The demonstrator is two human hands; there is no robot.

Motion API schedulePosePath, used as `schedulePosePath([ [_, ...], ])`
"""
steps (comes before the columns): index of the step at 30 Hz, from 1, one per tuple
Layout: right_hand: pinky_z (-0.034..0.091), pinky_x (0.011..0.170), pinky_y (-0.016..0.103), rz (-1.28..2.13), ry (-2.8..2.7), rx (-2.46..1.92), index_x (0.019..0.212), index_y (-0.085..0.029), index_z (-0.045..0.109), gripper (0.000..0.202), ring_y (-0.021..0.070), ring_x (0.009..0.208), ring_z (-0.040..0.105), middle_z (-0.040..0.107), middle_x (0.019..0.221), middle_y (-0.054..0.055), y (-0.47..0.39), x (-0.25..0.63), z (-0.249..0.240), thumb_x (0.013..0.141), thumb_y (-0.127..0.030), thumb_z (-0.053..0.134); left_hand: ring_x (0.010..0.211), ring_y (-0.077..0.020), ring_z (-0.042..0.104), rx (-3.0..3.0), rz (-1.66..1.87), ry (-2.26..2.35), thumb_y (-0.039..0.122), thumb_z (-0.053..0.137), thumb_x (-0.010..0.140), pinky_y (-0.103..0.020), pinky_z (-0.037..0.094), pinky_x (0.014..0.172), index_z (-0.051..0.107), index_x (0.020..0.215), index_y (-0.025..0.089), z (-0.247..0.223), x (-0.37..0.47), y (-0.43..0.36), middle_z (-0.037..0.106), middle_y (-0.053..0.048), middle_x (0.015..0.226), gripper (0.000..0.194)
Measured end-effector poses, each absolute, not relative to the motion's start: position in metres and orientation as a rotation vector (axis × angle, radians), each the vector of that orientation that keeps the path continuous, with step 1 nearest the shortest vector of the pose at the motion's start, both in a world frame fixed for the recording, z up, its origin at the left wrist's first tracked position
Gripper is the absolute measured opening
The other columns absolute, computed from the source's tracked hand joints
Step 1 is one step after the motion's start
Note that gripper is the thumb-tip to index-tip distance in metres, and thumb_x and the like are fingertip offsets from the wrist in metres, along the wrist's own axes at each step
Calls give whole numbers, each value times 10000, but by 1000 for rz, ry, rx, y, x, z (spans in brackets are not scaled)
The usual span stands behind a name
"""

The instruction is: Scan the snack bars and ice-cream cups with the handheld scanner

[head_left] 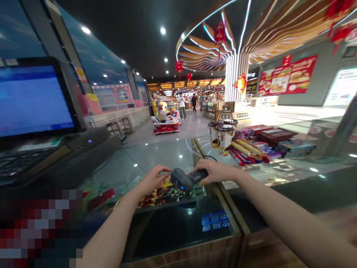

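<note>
A dark handheld barcode scanner (pixel 182 180) with a small blue light is held above the glass counter (pixel 164 152). Wrapped round its handle are the fingers of my right hand (pixel 213 172). My left hand (pixel 153 180) hovers at the left of the scanner's head, fingers stretched and apart, holding nothing; whether its fingertips touch the scanner I cannot tell. Colourful packets (pixel 158 197) show below the scanner, under or on the glass. Beyond my right hand stand three lidded cups (pixel 225 137) beside a pile of long wrapped snacks (pixel 248 149).
At left, a monitor (pixel 30 100) with a blue screen stands behind a keyboard (pixel 16 160). Brown boxes (pixel 277 134) lie at the right among the goods. A kiddie ride (pixel 166 122) and several people are farther off. A wooden seam (pixel 228 201) divides the counter.
</note>
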State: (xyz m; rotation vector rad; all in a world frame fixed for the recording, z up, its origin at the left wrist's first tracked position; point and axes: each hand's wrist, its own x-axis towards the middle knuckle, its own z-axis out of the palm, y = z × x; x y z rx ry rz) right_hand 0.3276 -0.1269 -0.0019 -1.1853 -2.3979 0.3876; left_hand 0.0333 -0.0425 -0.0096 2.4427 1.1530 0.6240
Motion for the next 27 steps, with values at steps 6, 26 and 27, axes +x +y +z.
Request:
schedulePosePath([
  [6,464,865,295,501,-2482,-1215,1100,-194,707,534,216,989,586,601,1055,48,-128,331,8,641,-430,849,1059,-259,629,2475,607,1104,423,559,820,-396,472,985,710,1036,197,-10,29,-36,699,-87,1097,348],
  [26,403,1009,261,803,-2524,-1243,1221,-276,694,661,241,1231,537,600,1300,26,-137,338,23,591,-368,871,1077,-250,629,2545,572,1116,390,510,850,-405,478,983,693,1080,205,-12,24,-29,694,-81,1126,347],
  [27,397,1018,264,823,-2512,-1230,1244,-286,682,691,244,1245,530,595,1320,25,-137,340,24,588,-395,870,1077,-250,628,2543,569,1125,390,509,850,-404,478,980,693,1078,203,-11,24,-30,693,-82,1127,347],
])
